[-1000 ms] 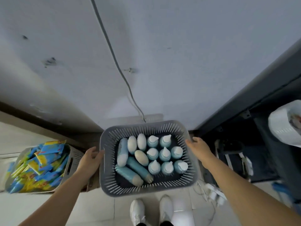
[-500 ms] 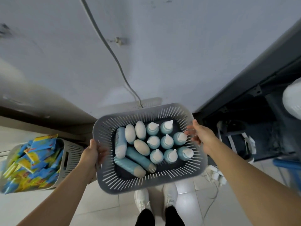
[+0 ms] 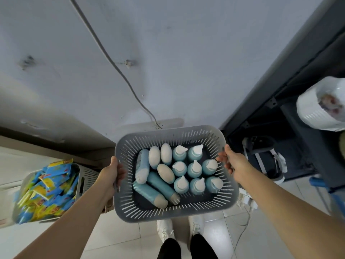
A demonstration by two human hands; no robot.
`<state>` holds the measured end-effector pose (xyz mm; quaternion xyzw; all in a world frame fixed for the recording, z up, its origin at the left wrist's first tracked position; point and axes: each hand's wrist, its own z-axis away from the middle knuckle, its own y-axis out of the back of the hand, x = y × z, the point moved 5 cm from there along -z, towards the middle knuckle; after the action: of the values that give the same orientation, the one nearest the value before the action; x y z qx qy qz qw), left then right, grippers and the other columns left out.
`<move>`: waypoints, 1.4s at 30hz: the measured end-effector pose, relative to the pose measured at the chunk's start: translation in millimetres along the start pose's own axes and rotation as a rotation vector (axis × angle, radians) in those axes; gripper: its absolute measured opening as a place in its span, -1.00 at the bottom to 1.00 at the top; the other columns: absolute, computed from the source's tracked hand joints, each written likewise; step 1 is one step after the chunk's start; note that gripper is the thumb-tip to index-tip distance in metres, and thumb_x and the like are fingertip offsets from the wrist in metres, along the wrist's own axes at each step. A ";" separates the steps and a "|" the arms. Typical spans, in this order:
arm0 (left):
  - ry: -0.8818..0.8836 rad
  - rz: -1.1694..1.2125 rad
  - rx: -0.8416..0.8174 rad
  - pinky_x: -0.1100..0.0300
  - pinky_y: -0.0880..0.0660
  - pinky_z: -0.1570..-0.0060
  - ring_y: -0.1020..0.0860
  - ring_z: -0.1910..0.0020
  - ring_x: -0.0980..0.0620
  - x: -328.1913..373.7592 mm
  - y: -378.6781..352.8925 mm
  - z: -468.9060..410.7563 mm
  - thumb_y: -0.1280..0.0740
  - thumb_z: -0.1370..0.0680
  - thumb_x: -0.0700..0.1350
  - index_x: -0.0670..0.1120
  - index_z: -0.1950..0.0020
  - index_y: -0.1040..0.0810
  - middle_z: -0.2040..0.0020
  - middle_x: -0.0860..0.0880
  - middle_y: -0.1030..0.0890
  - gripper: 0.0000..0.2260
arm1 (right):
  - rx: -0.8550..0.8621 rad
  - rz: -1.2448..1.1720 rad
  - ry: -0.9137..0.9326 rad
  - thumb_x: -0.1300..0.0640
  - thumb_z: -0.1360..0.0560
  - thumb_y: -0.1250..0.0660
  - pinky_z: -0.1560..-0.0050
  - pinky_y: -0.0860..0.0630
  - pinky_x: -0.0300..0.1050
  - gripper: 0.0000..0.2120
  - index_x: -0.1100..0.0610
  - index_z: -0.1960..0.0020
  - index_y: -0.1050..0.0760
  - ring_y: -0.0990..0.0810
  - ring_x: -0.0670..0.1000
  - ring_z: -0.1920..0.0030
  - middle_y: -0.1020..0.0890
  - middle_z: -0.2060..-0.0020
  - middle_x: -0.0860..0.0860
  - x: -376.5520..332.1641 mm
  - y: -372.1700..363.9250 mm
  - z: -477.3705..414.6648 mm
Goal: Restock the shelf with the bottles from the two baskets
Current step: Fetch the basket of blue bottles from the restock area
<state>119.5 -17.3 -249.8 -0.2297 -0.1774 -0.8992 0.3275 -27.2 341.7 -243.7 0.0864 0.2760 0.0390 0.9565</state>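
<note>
A grey slotted basket (image 3: 168, 212) hangs in the air in front of me, above my white shoes. My left hand (image 3: 111, 174) grips its left rim and my right hand (image 3: 232, 161) grips its right rim. Inside are several teal bottles with white caps (image 3: 194, 170), most standing upright on the right side. A few longer teal bottles (image 3: 149, 192) lie flat on the left side of the basket. The dark shelf unit (image 3: 291, 75) rises at the right.
A second grey basket (image 3: 87, 176) full of blue and yellow packets stands at the lower left. A cable (image 3: 119, 71) runs down the pale wall ahead. A white ribbed container (image 3: 315, 113) sits on the shelf unit at the right. Loose white cords (image 3: 246, 200) lie on the tiled floor.
The basket has been lifted off the floor and drawn closer to me, both hands still holding its rims. The view has shifted slightly.
</note>
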 end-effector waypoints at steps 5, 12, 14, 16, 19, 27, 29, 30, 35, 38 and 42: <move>-0.111 -0.120 -0.051 0.38 -0.19 0.65 -0.36 0.61 0.17 17.3 -23.0 37.0 -0.10 -0.60 0.20 -0.07 0.23 -0.46 0.53 0.05 -0.48 -0.59 | 0.055 -0.142 -0.009 -0.13 -0.56 -0.21 0.70 -0.14 -0.38 -0.63 0.14 0.24 -0.51 -0.33 -0.18 0.72 -0.57 0.61 -0.07 8.6 47.3 35.6; -0.239 -0.285 -0.236 0.29 -0.33 0.57 -0.41 0.63 0.14 43.1 -76.8 79.1 -0.14 -0.59 0.19 -0.15 0.19 -0.53 0.54 0.02 -0.55 -0.56 | 0.205 -0.400 0.034 -0.10 -0.55 -0.24 0.73 -0.12 -0.40 -0.63 0.17 0.25 -0.50 -0.35 -0.16 0.73 -0.58 0.61 -0.04 39.9 116.0 94.2; -0.283 -0.367 -0.268 0.24 -0.34 0.54 -0.42 0.63 0.14 47.7 -91.1 89.5 -0.16 -0.58 0.20 -0.15 0.20 -0.54 0.53 0.03 -0.56 -0.55 | 0.263 -0.484 0.054 -0.09 -0.55 -0.25 0.74 -0.16 -0.39 -0.64 0.18 0.23 -0.51 -0.37 -0.16 0.73 -0.58 0.61 -0.03 56.2 132.7 113.5; -0.324 -0.436 -0.320 0.31 -0.27 0.61 -0.40 0.65 0.16 50.8 -106.7 101.2 -0.16 -0.58 0.21 -0.12 0.24 -0.53 0.54 0.04 -0.55 -0.56 | 0.312 -0.550 0.073 -0.05 -0.56 -0.24 0.75 -0.17 -0.39 -0.64 0.22 0.22 -0.50 -0.36 -0.17 0.74 -0.56 0.63 -0.02 73.9 147.4 135.7; -0.372 -0.496 -0.426 0.34 -0.20 0.62 -0.37 0.66 0.21 49.4 -133.7 127.0 -0.16 -0.57 0.22 -0.05 0.23 -0.48 0.57 0.07 -0.52 -0.61 | 0.376 -0.663 0.104 -0.02 -0.59 -0.19 0.74 -0.19 -0.38 -0.63 0.23 0.24 -0.46 -0.37 -0.18 0.73 -0.53 0.66 -0.01 105.1 168.7 171.6; -0.362 -0.712 -0.690 0.44 -0.13 0.68 -0.32 0.71 0.22 -11.1 -217.4 217.8 -0.20 -0.56 0.22 -0.03 0.25 -0.42 0.62 0.06 -0.46 -0.64 | 0.571 -0.986 0.031 -0.06 -0.58 -0.20 0.74 -0.16 -0.39 -0.61 0.20 0.28 -0.43 -0.35 -0.16 0.74 -0.52 0.67 -0.02 231.1 227.1 258.0; -0.375 -0.798 -0.755 0.45 -0.11 0.70 -0.32 0.71 0.23 -39.5 -237.0 244.2 -0.19 -0.56 0.22 -0.05 0.26 -0.42 0.62 0.07 -0.46 -0.62 | 0.630 -1.062 0.011 -0.07 -0.57 -0.21 0.73 -0.18 -0.39 -0.61 0.20 0.28 -0.44 -0.36 -0.16 0.73 -0.52 0.66 -0.02 267.3 241.1 279.0; -0.374 -0.829 -0.786 0.45 -0.13 0.70 -0.33 0.71 0.23 -55.1 -246.6 255.9 -0.19 -0.56 0.22 -0.06 0.26 -0.43 0.62 0.06 -0.47 -0.61 | 0.655 -1.107 0.006 -0.07 -0.57 -0.21 0.72 -0.20 -0.39 -0.61 0.21 0.27 -0.44 -0.37 -0.16 0.73 -0.52 0.65 -0.01 285.6 247.9 289.5; -0.312 -0.958 -0.913 0.50 -0.21 0.69 -0.37 0.71 0.21 -144.9 -285.8 325.9 -0.25 -0.53 0.22 -0.11 0.22 -0.44 0.60 0.04 -0.51 -0.61 | 0.794 -1.350 0.030 -0.02 -0.57 -0.24 0.68 -0.29 -0.39 -0.68 0.22 0.21 -0.44 -0.40 -0.14 0.70 -0.52 0.64 0.00 378.1 284.0 341.2; -0.309 -1.040 -0.985 0.51 -0.17 0.70 -0.37 0.72 0.22 -207.9 -304.8 370.9 -0.25 -0.53 0.20 -0.11 0.24 -0.42 0.61 0.04 -0.52 -0.61 | 0.868 -1.444 0.018 -0.01 -0.58 -0.22 0.70 -0.27 -0.39 -0.66 0.22 0.24 -0.42 -0.39 -0.15 0.71 -0.49 0.66 -0.01 434.0 307.4 373.2; -0.365 -1.157 -1.067 0.48 -0.21 0.72 -0.38 0.71 0.23 -302.4 -322.6 438.2 -0.25 -0.55 0.18 -0.11 0.27 -0.41 0.61 0.05 -0.50 -0.62 | 0.955 -1.549 -0.017 0.00 -0.58 -0.22 0.71 -0.23 -0.42 -0.67 0.22 0.22 -0.42 -0.38 -0.15 0.73 -0.47 0.67 -0.01 520.2 346.1 410.0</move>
<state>238.9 575.0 -100.0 -0.3698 0.1340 -0.8382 -0.3778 622.0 686.3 -108.8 0.2639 0.2367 -0.7338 0.5795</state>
